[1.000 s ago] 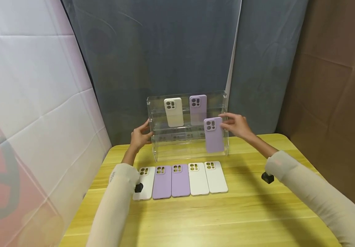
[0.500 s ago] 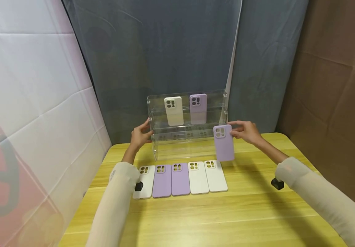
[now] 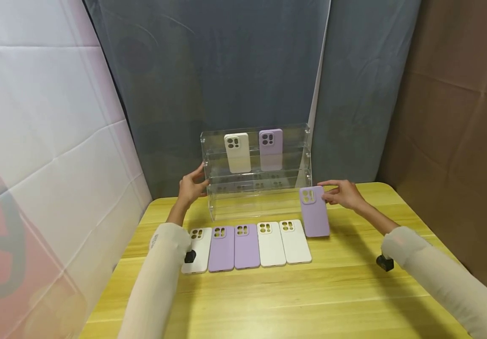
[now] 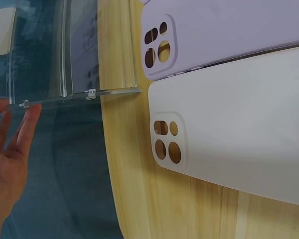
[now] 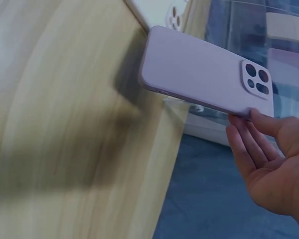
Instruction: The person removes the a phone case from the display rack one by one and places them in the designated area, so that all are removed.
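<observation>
Right hand (image 3: 345, 194), one: fingers pinching the right long edge of the held purple case (image 3: 314, 216), beside its camera cut-outs. I logged that case as slightly tilted, lower end down, before the right front corner of the acrylic rack (image 3: 243, 203), seemingly just above the desk (image 3: 247, 306).

Left hand (image 3: 190, 188), one: fingers extended, tips against the rack's left side panel, not curled round it as far as I could see.

On the rack, upper part: shelved white case (image 3: 238, 160), left of its centre; shelved purple case (image 3: 271, 153), right of its centre.

Before the rack, one row flat on the desk, left to right: outer white case (image 3: 201, 259), partly behind the left sleeve (image 3: 158, 268); left purple case (image 3: 221, 249); right purple case (image 3: 246, 247); inner white case (image 3: 271, 245); end white case (image 3: 296, 242).

Behind the rack: grey curtain (image 3: 226, 61).

Hazards, in my judgement: the one-edge pinch could have let the held purple case swivel or slip; lowered carelessly, it could have knocked the end white case askew; a shove from the left hand could have shifted the rack and unsettled both shelved cases.
</observation>
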`<state>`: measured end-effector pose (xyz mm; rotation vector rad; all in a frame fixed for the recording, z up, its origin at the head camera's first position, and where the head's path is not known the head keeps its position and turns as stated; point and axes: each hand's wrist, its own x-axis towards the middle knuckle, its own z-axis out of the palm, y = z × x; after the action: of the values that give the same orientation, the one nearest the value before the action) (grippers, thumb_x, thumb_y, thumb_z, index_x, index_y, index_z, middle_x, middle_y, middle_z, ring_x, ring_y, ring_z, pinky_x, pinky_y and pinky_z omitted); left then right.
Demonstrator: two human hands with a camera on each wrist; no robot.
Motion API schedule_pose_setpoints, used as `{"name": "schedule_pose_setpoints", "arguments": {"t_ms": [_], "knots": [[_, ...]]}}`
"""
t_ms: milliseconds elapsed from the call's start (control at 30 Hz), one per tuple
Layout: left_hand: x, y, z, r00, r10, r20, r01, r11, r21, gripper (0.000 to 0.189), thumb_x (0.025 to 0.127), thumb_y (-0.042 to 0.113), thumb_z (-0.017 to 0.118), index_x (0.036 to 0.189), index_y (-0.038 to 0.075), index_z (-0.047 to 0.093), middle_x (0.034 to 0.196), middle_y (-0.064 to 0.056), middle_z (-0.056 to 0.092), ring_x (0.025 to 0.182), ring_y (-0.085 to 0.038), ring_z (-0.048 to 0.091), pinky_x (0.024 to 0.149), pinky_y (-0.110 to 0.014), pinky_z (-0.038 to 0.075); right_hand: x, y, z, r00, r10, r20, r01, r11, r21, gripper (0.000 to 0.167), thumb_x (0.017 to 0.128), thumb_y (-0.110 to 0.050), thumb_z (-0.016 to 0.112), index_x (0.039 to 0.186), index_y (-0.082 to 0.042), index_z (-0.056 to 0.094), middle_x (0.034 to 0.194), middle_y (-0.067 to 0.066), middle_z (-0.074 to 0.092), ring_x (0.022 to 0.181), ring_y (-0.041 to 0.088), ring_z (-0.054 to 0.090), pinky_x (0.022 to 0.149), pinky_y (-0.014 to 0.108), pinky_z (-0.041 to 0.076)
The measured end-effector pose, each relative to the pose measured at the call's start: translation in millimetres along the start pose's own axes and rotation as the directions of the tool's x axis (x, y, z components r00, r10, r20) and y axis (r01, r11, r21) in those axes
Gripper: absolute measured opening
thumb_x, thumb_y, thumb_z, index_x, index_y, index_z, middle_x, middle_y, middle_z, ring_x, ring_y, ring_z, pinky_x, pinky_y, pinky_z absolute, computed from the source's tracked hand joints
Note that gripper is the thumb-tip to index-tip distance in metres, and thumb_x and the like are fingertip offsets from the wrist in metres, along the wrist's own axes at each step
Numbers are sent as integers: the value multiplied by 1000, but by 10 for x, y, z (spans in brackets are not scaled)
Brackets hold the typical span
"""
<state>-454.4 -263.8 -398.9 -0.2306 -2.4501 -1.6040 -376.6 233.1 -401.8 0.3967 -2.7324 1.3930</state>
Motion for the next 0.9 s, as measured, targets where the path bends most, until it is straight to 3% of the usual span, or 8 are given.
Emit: {"name": "schedule_pose_setpoints", "arguments": {"t_ms": [200, 300, 433, 600, 767, 900], "knots": [[-20, 7, -4, 1000, 9, 16, -9, 1000, 4, 72, 101, 2, 67, 159, 34, 40, 157, -23, 46, 122, -42, 64, 77, -40, 66, -57, 143, 63, 996, 83, 45, -83, 997, 8, 46, 97, 1, 71, 141, 8, 59, 108, 28, 74, 94, 40, 76, 68, 29, 66], [-25, 17, -8, 1000, 12, 20, -12, 1000, 14, 71, 101, 3, 67, 159, 35, 40, 157, -22, 46, 122, -42, 64, 76, -39, 66, -68, 185, 95, 992, 114, 58, -114, 993, 10, 47, 97, -1, 72, 141, 8, 59, 107, 28, 75, 92, 38, 76, 71, 36, 67], [-9, 14, -8, 1000, 18, 15, -18, 1000, 21, 71, 101, 6, 68, 158, 35, 40, 157, -21, 46, 120, -41, 66, 75, -37, 66, -84, 254, 148, 990, 120, 69, -120, 993, -3, 47, 97, -1, 72, 141, 9, 59, 106, 28, 75, 89, 36, 77, 75, 45, 67], [15, -6, -7, 1000, 15, 11, -15, 1000, 23, 71, 101, 5, 68, 158, 36, 40, 157, -20, 46, 122, -40, 65, 74, -34, 66, -125, 327, 232, 991, 125, 51, -126, 992, 1, 43, 96, 0, 72, 137, 10, 61, 105, 29, 74, 85, 33, 78, 74, 48, 67], [24, -13, -5, 1000, 7, 9, -7, 1000, 21, 72, 101, 5, 68, 158, 36, 40, 157, -20, 47, 119, -39, 67, 73, -32, 66, -144, 412, 322, 991, 130, 29, -130, 991, 12, 38, 95, 0, 74, 130, 10, 66, 101, 28, 75, 79, 24, 78, 70, 45, 67], [10, 1, -5, 1000, 1, 6, -2, 1000, 18, 71, 101, 7, 69, 158, 38, 40, 156, -20, 48, 117, -38, 68, 76, -36, 66, -155, 475, 396, 992, 127, 22, -127, 992, 14, 36, 94, 0, 75, 128, 11, 67, 99, 27, 76, 79, 25, 78, 65, 38, 66]]}}
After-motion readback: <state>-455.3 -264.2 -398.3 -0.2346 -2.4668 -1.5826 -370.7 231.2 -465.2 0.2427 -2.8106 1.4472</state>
